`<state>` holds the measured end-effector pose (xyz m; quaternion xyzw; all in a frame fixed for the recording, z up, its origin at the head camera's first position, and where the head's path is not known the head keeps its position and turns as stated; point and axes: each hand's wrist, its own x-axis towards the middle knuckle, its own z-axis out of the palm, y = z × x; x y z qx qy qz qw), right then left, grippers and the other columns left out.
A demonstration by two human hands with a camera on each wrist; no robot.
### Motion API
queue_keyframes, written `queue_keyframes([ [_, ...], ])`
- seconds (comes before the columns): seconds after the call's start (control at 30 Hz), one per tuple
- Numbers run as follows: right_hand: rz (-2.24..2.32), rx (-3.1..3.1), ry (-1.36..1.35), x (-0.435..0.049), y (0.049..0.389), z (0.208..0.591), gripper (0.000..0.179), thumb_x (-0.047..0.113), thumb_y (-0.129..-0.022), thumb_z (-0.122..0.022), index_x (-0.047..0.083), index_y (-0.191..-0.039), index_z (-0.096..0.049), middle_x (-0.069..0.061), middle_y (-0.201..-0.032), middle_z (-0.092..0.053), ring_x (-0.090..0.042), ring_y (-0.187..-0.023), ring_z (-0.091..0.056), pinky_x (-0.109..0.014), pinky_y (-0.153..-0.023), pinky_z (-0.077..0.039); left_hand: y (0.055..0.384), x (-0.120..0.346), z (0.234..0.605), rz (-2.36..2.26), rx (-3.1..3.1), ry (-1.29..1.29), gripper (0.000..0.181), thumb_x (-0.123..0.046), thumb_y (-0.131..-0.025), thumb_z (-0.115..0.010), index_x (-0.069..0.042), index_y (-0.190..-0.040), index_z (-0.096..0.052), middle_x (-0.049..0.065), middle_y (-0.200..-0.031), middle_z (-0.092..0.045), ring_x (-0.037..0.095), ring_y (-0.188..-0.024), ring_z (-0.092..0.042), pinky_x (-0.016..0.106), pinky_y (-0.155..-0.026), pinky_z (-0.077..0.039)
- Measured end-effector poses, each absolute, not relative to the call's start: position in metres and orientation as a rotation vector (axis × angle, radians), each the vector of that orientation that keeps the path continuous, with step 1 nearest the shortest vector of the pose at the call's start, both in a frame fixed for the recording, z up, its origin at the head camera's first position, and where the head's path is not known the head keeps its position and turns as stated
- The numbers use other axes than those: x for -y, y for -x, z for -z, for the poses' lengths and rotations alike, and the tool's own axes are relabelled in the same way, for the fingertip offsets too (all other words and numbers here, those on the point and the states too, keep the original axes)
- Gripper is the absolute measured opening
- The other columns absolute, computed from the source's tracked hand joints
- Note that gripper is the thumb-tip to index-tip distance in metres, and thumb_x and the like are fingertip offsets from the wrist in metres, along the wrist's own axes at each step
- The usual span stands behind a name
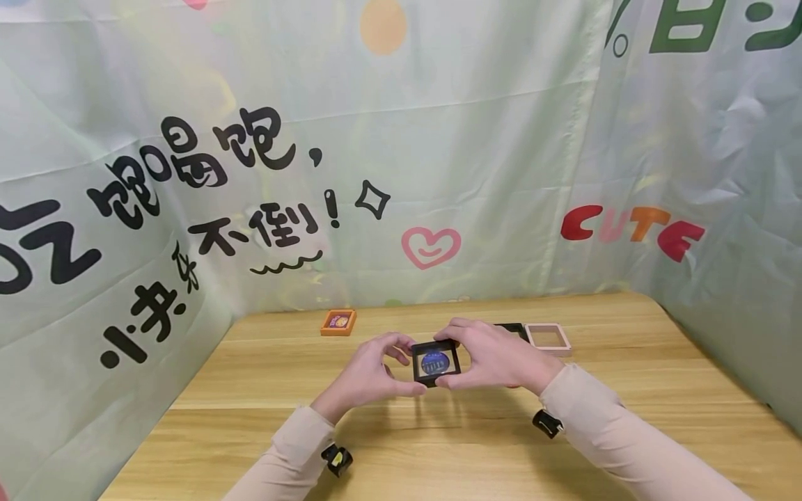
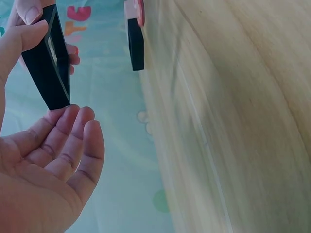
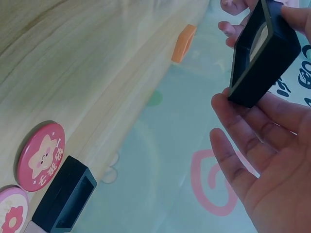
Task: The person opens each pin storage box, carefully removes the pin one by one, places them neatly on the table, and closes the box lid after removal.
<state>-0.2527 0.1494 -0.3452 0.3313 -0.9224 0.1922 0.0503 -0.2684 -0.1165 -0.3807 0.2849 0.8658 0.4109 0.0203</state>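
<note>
Above the middle of the table, both hands hold a small black square display frame with a round blue badge inside. My left hand pinches its left side, thumb at the lower corner and fingertips at the upper one. On the other side, my right hand grips it between thumb and fingers. The wrist views show the frame edge-on, its thick dark side wall facing the right wrist camera, with fingertips against its edge.
An orange frame with a badge stands at the back left of the wooden table. Behind the right hand lie a pink frame and another dark frame. Near these are a red star badge and a pink flower badge. Printed curtains enclose the table.
</note>
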Motion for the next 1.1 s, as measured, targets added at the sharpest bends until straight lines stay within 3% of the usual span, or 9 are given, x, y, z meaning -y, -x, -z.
queue_keyframes([
  [0.7, -0.651, 2.733, -0.989, -0.149, 0.247, 0.342, 0.062, 0.056, -0.086, -0.083, 0.014, -0.13, -0.072, 0.008, -0.113, -0.069, -0.004, -0.092, -0.062, -0.026, -0.08, -0.056, 0.259, 0.116, 0.379, -1.467, -2.575, -0.889, 0.061, -0.027, -0.079, -0.096, -0.014, -0.132, -0.067, 0.008, -0.127, -0.07, 0.03, -0.112, -0.068, 0.025, -0.073, -0.061],
  [0.9, -0.674, 2.688, -0.999, -0.15, 0.247, 0.343, 0.061, 0.056, -0.086, -0.084, 0.015, -0.129, -0.073, 0.007, -0.115, -0.071, -0.005, -0.094, -0.064, -0.027, -0.081, -0.058, 0.258, 0.115, 0.383, -1.491, -2.539, -0.888, 0.07, -0.026, -0.08, -0.095, -0.017, -0.143, -0.064, 0.003, -0.131, -0.068, 0.022, -0.112, -0.066, 0.029, -0.075, -0.063],
  [1.1, -0.697, 2.648, -0.998, -0.149, 0.245, 0.342, 0.06, 0.055, -0.085, -0.085, 0.016, -0.129, -0.072, 0.007, -0.117, -0.072, -0.006, -0.095, -0.065, -0.027, -0.082, -0.058, 0.257, 0.111, 0.386, -1.528, -2.505, -0.883, 0.069, -0.027, -0.081, -0.095, -0.02, -0.142, -0.064, 0.0, -0.129, -0.069, 0.019, -0.11, -0.065, 0.03, -0.076, -0.064],
])
